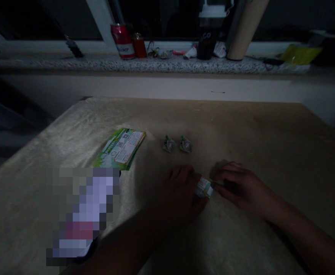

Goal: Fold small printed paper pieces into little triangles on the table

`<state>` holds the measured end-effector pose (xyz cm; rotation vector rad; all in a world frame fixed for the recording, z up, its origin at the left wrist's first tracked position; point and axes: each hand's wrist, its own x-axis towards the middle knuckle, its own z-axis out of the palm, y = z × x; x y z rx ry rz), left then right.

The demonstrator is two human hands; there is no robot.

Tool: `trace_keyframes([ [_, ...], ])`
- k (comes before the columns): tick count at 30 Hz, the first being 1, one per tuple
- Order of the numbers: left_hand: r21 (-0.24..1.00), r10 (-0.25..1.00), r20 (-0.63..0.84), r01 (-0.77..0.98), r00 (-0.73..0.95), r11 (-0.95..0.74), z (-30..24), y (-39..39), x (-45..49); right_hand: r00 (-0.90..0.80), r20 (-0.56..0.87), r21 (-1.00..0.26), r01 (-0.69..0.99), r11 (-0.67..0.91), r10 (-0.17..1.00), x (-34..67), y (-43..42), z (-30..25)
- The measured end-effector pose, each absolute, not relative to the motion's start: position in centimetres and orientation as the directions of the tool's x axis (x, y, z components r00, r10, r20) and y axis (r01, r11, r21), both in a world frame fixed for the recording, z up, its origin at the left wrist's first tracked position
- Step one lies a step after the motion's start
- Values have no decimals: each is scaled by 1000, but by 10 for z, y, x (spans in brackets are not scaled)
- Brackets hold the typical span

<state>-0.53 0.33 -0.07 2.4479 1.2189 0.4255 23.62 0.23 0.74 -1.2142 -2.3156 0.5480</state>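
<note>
A small folded piece of printed paper (204, 187), white and green, lies low over the table under my left hand (181, 193). The fingers and thumb of that hand close around its left part and hide it. My right hand (241, 185) is at the paper's right edge, with thumb and fingers pinched together. Something thin and pale shows at its fingertips, too dark to make out. Beyond my hands stand two small folded paper pieces, a left one (169, 144) and a right one (186, 144). Green printed sheets (121, 149) lie stacked to the left.
A pixelated phone-like object (87, 214) lies on the table (256, 130) left of my forearm. Behind, the speckled windowsill (161, 67) holds a red can (123, 42), a red jar (139, 46), a dark lidded cup (209, 36), a pale tube (247, 30) and a yellow packet (300, 54).
</note>
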Motion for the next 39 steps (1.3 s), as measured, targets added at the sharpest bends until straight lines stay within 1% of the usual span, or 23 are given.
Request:
trace_keyframes([
  [6,423,828,94,730,554,-537,0,2,-7,-489,214,-547,658,519,846,233,-1,8],
  [16,425,829,111,728,547,-538,-3,2,-9,-446,194,-511,714,478,874,225,-6,1],
  [21,410,825,126,728,552,-550,-7,1,-11,-451,183,-482,733,480,873,225,-7,4],
  [26,394,823,93,739,560,-547,-4,1,-11,-471,168,-512,709,486,866,231,-3,3],
  [32,425,840,82,744,536,-516,-2,0,-9,-385,171,-555,723,411,907,231,-1,-4],
  [36,432,845,73,747,530,-506,0,0,-8,-328,189,-524,763,377,926,224,-7,-5],
  [39,418,845,73,753,530,-509,0,0,-8,-316,187,-519,772,367,930,223,-7,-6],
])
